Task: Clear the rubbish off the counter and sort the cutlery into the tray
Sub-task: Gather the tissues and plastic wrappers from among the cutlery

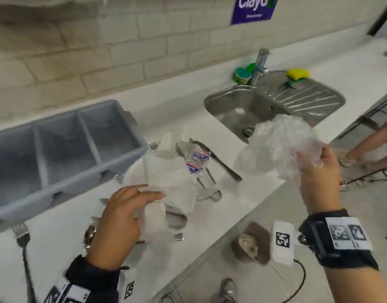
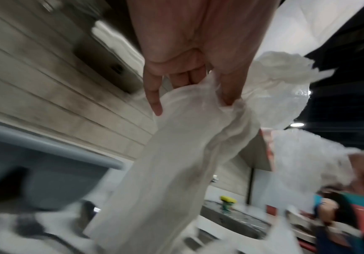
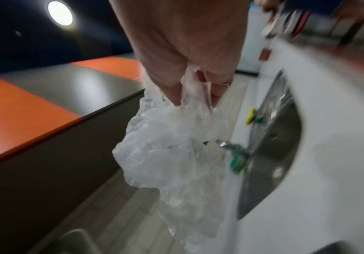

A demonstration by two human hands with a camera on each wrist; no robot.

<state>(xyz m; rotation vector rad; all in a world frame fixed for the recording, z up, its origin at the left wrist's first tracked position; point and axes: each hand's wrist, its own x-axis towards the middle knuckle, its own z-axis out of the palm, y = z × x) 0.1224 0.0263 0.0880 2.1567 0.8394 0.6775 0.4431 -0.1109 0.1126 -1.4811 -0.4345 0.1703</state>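
Just in front of the grey cutlery tray [image 1: 63,149], a white paper napkin [image 1: 164,193] is gripped by the left hand [image 1: 120,217] above scattered cutlery [image 1: 223,165] on the counter [image 1: 57,237], while crumpled clear plastic [image 1: 282,138] is clutched by the right hand [image 1: 317,171], raised well to the tray's right.

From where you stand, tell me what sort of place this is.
Probably a shared kitchen or canteen wash-up area: a steel sink with a tap set in a white counter, and a grey cutlery tray against a brick wall.
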